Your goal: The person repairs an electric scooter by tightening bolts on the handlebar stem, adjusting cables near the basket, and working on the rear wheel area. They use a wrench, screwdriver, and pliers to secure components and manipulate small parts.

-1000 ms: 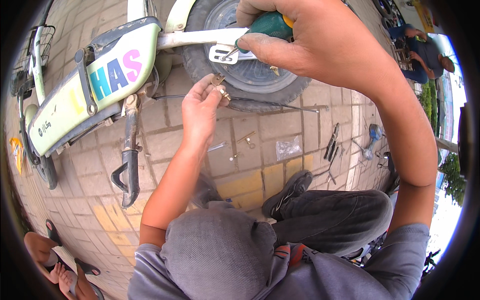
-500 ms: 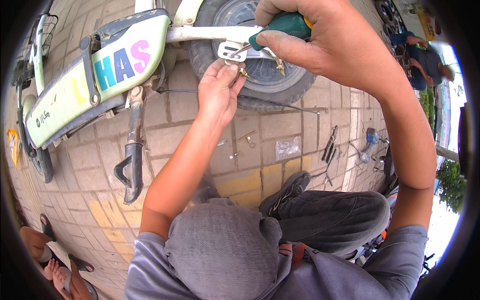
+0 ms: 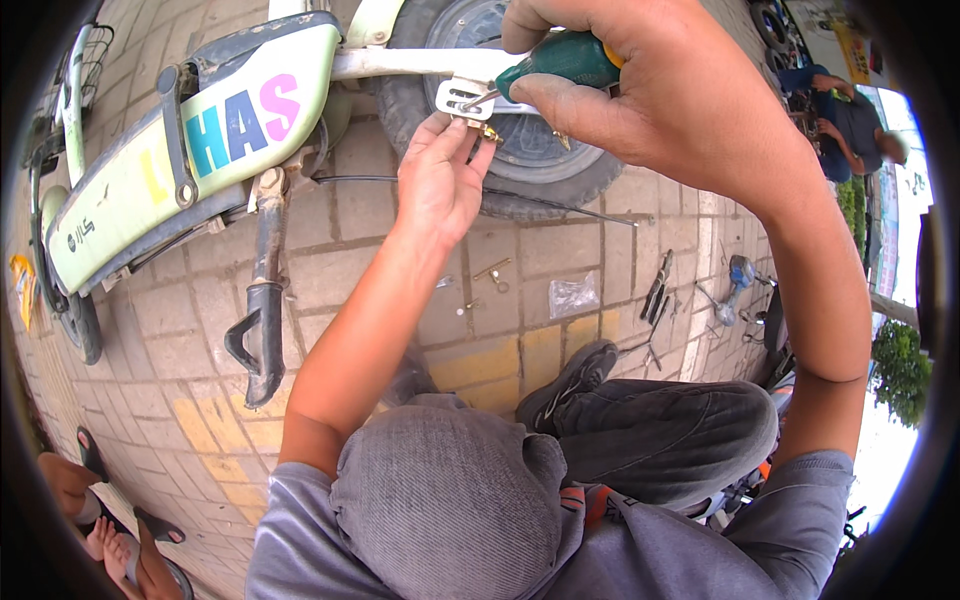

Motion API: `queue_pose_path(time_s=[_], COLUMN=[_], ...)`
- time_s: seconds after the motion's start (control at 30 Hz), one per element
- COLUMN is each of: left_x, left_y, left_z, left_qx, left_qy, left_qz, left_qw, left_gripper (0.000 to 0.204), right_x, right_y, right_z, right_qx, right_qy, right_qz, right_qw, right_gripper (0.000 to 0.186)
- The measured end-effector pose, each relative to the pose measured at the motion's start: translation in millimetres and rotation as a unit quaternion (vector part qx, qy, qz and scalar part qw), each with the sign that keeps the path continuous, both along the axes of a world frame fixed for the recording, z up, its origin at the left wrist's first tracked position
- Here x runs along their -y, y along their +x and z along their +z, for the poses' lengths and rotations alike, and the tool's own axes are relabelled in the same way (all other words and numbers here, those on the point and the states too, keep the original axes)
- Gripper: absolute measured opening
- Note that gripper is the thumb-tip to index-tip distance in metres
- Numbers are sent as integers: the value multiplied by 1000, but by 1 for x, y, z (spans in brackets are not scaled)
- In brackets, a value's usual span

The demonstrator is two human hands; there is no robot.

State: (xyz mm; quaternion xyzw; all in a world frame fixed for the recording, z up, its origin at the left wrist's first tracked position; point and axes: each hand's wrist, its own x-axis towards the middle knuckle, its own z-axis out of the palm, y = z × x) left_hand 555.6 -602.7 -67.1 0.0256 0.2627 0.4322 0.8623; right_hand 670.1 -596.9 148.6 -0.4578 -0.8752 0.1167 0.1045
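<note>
My right hand (image 3: pixel 650 110) grips the green handle of a screwdriver (image 3: pixel 565 62), its shaft angled down to the left. The tip meets a slot in a white metal bracket (image 3: pixel 460 97) beside the bike's wheel (image 3: pixel 590 180). Just beneath the bracket, my left hand (image 3: pixel 438 175) has its fingertips pinched on a small brass-coloured fitting (image 3: pixel 487 133), partly covered by the fingers. How the fitting joins the bracket is hidden. A thin black cable (image 3: pixel 555 207) runs below my left hand and ends on the paving.
The pale green bike body (image 3: pixel 130 195) and a crank with a black pedal (image 3: pixel 265 340) lie to the left. Small metal parts (image 3: pixel 492 270), a clear plastic bag (image 3: pixel 573 295) and pliers (image 3: pixel 657 285) rest on the bricks. People are at the right (image 3: pixel 850 130) and lower left (image 3: pixel 130 545).
The screwdriver handle has tilted and shifted slightly left and down in my right hand. My left fingers have moved a little closer under the bracket.
</note>
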Motion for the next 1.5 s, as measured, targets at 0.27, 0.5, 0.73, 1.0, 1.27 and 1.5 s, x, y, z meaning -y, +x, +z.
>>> queue_pose_path(time_s=[0.27,0.5,0.73,1.0,1.27,1.5], left_x=[-9,-20,-27,-33,-35,-37], left_y=[-12,-9,-19,-20,-22,-25], left_z=[13,9,8,8,4,6], left_qx=[-15,-120,-292,-274,-265,-290], left_qy=[41,21,138,169,173,173], left_qz=[-42,-74,-136,-162,-173,-180], left_qw=[998,990,937,933,933,924], left_gripper=[17,23,22,26,26,26], right_x=[25,52,137,242,234,175], right_y=[-9,22,17,4,-11,0], right_z=[6,-15,-157,-330,-332,-337], right_qx=[-68,-282,-129,14,-74,-81], right_qy=[-76,72,-370,-341,-246,-139], right_qz=[-129,-161,-198,-396,-425,-480], right_qw=[986,943,899,853,868,862], right_gripper=[28,14,23,25,24,19])
